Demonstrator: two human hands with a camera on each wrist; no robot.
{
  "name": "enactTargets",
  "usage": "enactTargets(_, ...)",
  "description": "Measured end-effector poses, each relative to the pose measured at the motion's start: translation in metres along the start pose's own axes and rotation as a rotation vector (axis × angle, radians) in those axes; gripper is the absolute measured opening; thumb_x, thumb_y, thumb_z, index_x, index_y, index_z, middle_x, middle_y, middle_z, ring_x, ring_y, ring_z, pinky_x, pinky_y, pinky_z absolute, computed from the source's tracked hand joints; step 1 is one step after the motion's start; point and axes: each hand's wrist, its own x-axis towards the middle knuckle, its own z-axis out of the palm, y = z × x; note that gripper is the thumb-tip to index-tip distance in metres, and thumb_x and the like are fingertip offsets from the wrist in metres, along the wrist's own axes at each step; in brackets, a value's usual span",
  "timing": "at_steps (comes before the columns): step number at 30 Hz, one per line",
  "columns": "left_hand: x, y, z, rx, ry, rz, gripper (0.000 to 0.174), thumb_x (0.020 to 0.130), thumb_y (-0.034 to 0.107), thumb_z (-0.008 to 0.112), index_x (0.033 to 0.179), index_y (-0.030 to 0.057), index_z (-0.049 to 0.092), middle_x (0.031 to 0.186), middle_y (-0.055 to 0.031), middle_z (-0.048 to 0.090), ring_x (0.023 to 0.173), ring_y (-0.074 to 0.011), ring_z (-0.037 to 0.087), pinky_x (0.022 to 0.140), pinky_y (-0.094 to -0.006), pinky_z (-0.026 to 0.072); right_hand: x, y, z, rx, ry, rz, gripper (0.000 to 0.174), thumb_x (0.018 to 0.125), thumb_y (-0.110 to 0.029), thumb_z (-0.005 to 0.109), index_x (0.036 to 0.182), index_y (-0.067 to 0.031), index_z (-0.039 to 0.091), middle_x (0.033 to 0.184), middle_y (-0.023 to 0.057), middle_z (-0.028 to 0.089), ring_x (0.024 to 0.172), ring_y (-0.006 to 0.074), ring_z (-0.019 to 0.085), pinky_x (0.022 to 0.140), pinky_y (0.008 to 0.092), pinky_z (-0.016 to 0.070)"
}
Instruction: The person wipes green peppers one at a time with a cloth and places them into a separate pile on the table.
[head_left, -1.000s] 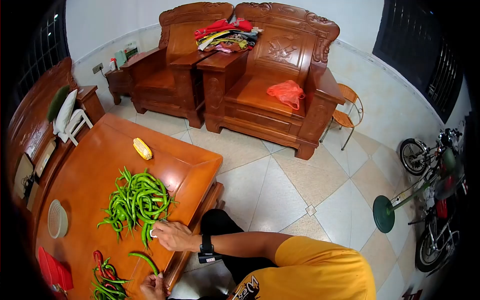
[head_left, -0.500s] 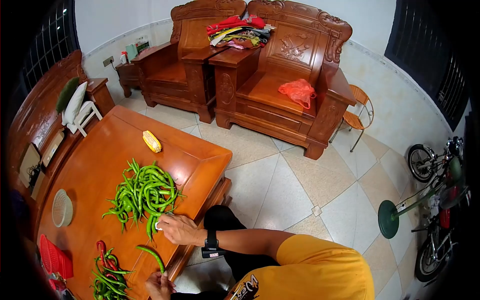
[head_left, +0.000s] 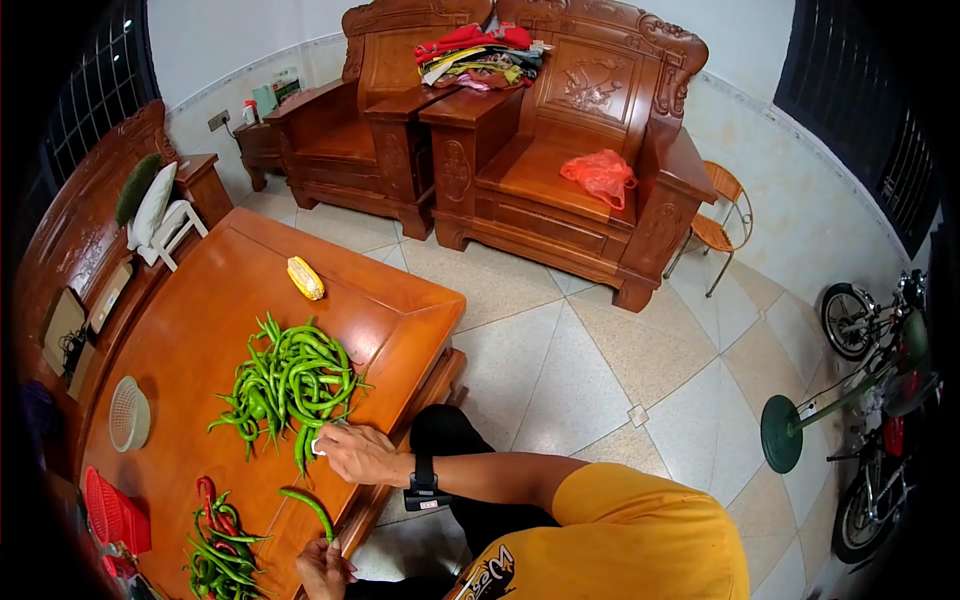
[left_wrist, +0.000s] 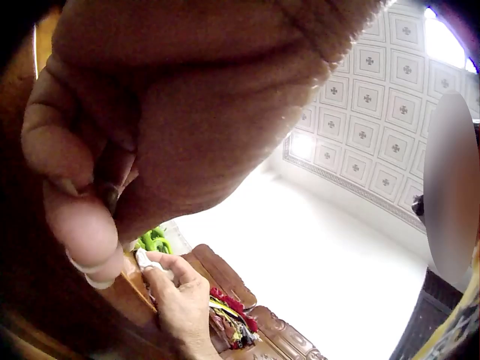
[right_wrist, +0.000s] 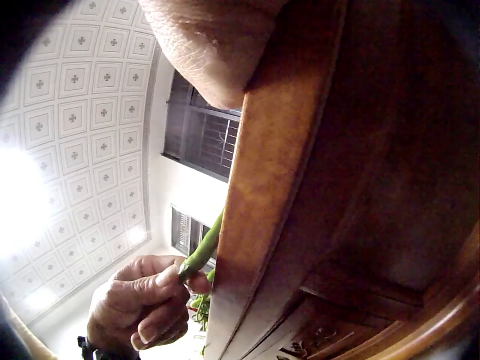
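Note:
My left hand (head_left: 325, 569) pinches a long green chili pepper (head_left: 313, 509) by its end at the table's near edge; the right wrist view shows thumb and fingertip on that end of the chili (right_wrist: 201, 252). In the left wrist view my left hand (left_wrist: 172, 112) fills much of the picture and hides the chili. A crumpled white piece of tissue or cloth (head_left: 318, 447) is held in my right hand (head_left: 357, 454), which rests beside a big heap of green chilies (head_left: 290, 380). Nearer my left hand lies a smaller pile of green and red chilies (head_left: 218, 550).
On the wooden table (head_left: 200, 330) are a corn cob (head_left: 305, 279), a pale woven basket (head_left: 129, 414) and a red plastic basket (head_left: 118, 510). Carved wooden chairs (head_left: 560, 190) stand beyond, with folded clothes (head_left: 478, 57) and a red plastic bag (head_left: 600, 179). A motorcycle (head_left: 880, 440) is at right.
The head view has turned slightly, so the whole scene sits further right in it. Both hands keep their places at the table, still with the chili and the white piece.

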Motion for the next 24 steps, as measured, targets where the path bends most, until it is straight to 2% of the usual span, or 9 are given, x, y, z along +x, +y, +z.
enactTargets(17, 0.007, -0.018, -0.002, 0.015, 0.017, -0.034, 0.023, 0.097, 0.02, 0.061, 0.09, -0.001, 0.066, 0.057, -0.0028, 0.054, 0.048, -0.0102, 0.046, 0.045, -0.0277, 0.034, -0.001, 0.001, 0.002, 0.014, 0.004, 0.002, 0.016, 0.081, -0.005, 0.061, 0.098, -0.0057, 0.061, 0.098, 0.0093, 0.056, 0.088, 0.0292, 0.061, 0.072, 0.0392, 0.0518)
enactTargets(20, 0.006, -0.01, -0.001, -0.006, 0.02, -0.066, 0.023, 0.097, 0.02, 0.061, 0.089, -0.0012, 0.066, 0.057, -0.0031, 0.054, 0.047, -0.0101, 0.046, 0.044, -0.0276, 0.0336, 0.0, 0.0, 0.002, 0.033, 0.063, -0.03, 0.009, 0.081, -0.006, 0.059, 0.09, -0.0051, 0.06, 0.093, 0.0113, 0.054, 0.082, 0.0311, 0.059, 0.068, 0.0414, 0.0499)
enactTargets(24, 0.007, -0.015, -0.002, 0.017, 0.032, -0.018, 0.025, 0.097, 0.021, 0.061, 0.088, -0.002, 0.066, 0.057, -0.0034, 0.055, 0.047, -0.0105, 0.046, 0.044, -0.0281, 0.0342, 0.0, -0.001, 0.001, 0.041, 0.054, -0.021, 0.01, 0.081, -0.006, 0.059, 0.091, -0.0048, 0.06, 0.093, 0.0109, 0.054, 0.083, 0.0311, 0.059, 0.069, 0.0416, 0.0498)
